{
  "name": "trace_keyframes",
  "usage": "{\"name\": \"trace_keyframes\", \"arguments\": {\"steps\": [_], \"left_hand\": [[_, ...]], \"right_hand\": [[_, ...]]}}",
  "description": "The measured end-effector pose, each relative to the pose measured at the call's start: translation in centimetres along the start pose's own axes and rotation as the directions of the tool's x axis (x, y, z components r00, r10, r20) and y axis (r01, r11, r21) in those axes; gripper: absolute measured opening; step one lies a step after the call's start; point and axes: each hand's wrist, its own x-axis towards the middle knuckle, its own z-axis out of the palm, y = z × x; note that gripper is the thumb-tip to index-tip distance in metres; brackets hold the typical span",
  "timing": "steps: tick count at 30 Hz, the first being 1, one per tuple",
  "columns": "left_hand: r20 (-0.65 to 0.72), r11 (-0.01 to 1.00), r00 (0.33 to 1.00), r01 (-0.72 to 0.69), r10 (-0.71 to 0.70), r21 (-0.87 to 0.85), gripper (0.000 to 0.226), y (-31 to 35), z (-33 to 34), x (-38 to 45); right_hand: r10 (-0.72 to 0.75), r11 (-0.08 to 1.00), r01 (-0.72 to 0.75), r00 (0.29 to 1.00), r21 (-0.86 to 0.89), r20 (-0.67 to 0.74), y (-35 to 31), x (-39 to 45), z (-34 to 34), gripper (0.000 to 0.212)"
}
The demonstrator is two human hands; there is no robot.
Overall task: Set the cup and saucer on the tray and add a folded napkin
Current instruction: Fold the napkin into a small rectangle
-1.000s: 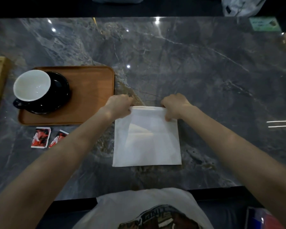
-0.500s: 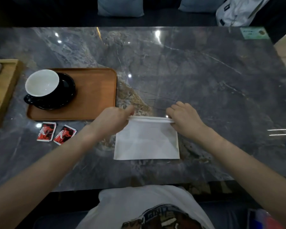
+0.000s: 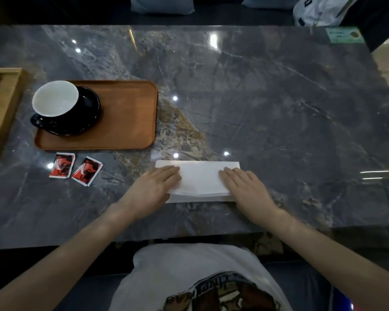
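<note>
Napkin [image 3: 200, 179] lies folded on the table [image 3: 267, 104], right of the tray [image 3: 130, 115]. My left hand [image 3: 154, 187] presses flat on its left end, my right hand [image 3: 245, 188] flat on its right end, fingers straight, gripping nothing. Cup [image 3: 55, 101] sits on saucer [image 3: 89, 113] on the tray.

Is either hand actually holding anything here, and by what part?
Nothing is held. The left hand and right hand lie flat on the folded napkin's two ends, pressing it to the table.
</note>
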Motion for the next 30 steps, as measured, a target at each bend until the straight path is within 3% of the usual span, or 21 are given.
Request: {"name": "trace_keyframes", "arguments": {"steps": [2,6,24,30], "left_hand": [[0.029,1.000,1.000,0.011,-0.011,0.018,0.067,0.1,0.9,-0.6],[-0.046,0.998,0.997,-0.054,0.056,0.033,0.039,0.3,2.2,-1.3],[-0.176,0.991,0.976,-0.131,0.127,-0.009,0.043,-0.5,4.6,-2.4],[-0.170,0.989,0.975,-0.144,0.145,0.013,0.035,-0.8,4.6,-2.5]], "right_hand": [[0.020,0.999,-0.019,0.999,-0.032,0.028,-0.3,-0.6,0.8,0.057],[0.038,0.998,-0.034,0.997,-0.061,0.064,-0.2,-1.1,1.8,0.060],[0.116,0.992,-0.123,0.977,0.028,0.176,0.1,-1.2,2.4,0.064],[0.013,0.998,-0.026,0.973,0.052,0.232,1.5,-1.5,2.0,0.061]]}}
